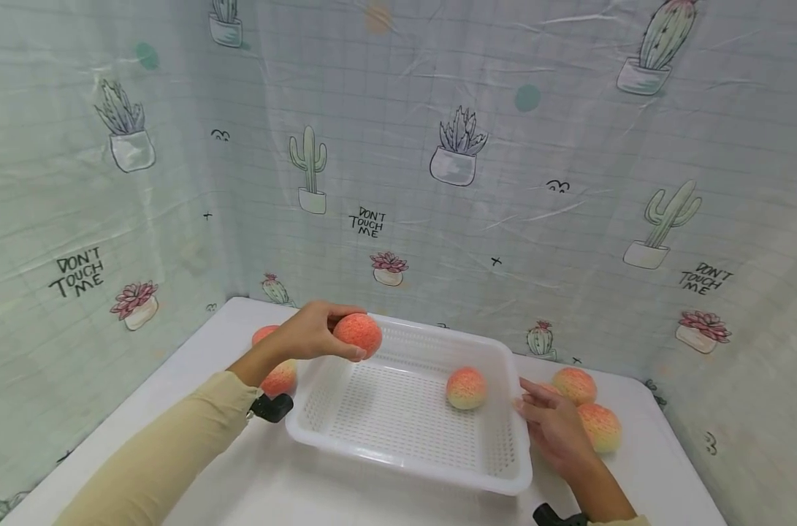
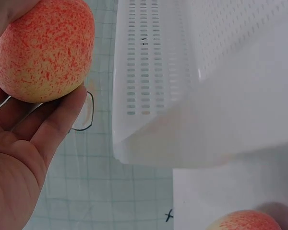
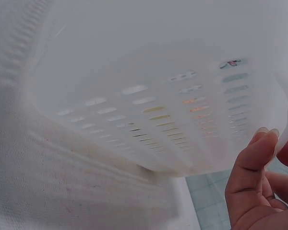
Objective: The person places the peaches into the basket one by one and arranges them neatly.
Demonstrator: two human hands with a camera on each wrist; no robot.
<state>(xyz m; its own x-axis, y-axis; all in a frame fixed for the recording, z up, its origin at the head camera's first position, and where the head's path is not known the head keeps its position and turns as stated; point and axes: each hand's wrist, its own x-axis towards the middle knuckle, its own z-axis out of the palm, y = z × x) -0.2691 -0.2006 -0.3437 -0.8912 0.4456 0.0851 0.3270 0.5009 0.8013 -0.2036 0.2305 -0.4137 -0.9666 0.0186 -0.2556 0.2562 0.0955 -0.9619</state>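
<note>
My left hand [image 1: 314,332] holds a red-orange toy peach [image 1: 358,335] above the back-left corner of a white plastic basket [image 1: 398,462]. Close up in the left wrist view, the fingers support this peach [image 2: 45,52], whose lower side is yellowish. Inside the basket, toward its right, lies another peach [image 1: 466,388]. At the basket's right rim, my right hand [image 1: 556,431] pinches the edge between thumb and fingers. The right wrist view shows its fingertips [image 3: 261,139] against the rim, beside the slotted side wall.
Left of the basket, two peaches [image 1: 280,378] sit partly behind my left forearm. Several more peaches [image 1: 598,427] are grouped beside my right hand, one partly hidden. Everything stands on a white table [image 1: 240,475], with cactus-printed curtains [image 1: 411,146] at the back and sides.
</note>
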